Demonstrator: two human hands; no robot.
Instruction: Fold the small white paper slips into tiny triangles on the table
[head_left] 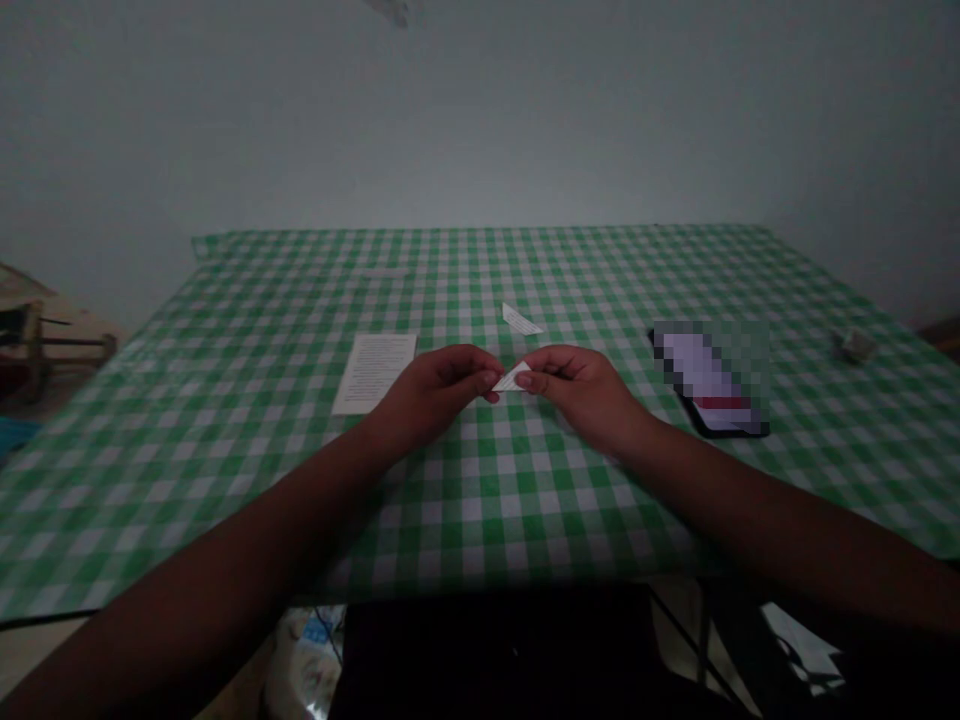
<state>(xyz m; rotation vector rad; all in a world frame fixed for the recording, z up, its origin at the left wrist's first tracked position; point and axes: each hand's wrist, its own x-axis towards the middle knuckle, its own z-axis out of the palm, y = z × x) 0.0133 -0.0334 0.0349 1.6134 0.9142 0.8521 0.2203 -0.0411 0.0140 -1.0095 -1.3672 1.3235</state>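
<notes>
My left hand [442,385] and my right hand [574,385] meet over the middle of the table, fingers pinched together. Between their fingertips they hold a small white folded paper piece [511,378], triangular in shape. Both hands hover just above the green-and-white checked tablecloth [480,490]. A second small white folded paper triangle [520,319] lies on the cloth a little beyond my hands.
A white printed paper sheet [375,372] lies flat left of my left hand. A phone [709,385] with a lit screen lies to the right. A small grey object [855,346] sits near the right edge. A plain wall stands behind the table.
</notes>
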